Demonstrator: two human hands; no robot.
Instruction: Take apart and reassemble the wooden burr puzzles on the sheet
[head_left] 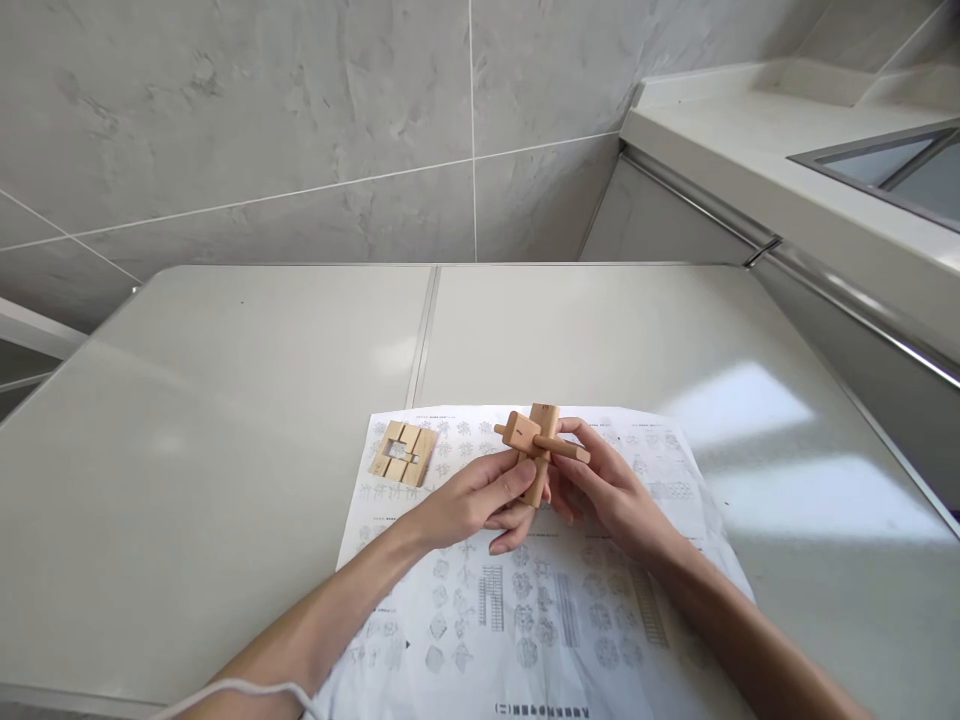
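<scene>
A slotted wooden square lies flat on the printed sheet, unjoined; the left hand pinches crossed wooden bars, seemingly interlocked already, above the sheet; the right hand grips their right side, fingertips partly hidden.

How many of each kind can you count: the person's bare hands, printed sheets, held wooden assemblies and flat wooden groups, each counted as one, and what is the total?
Bare hands: 2 (left hand, right hand)
Printed sheet: 1
Held wooden assembly: 1
Flat wooden group: 1
Total: 5
</scene>
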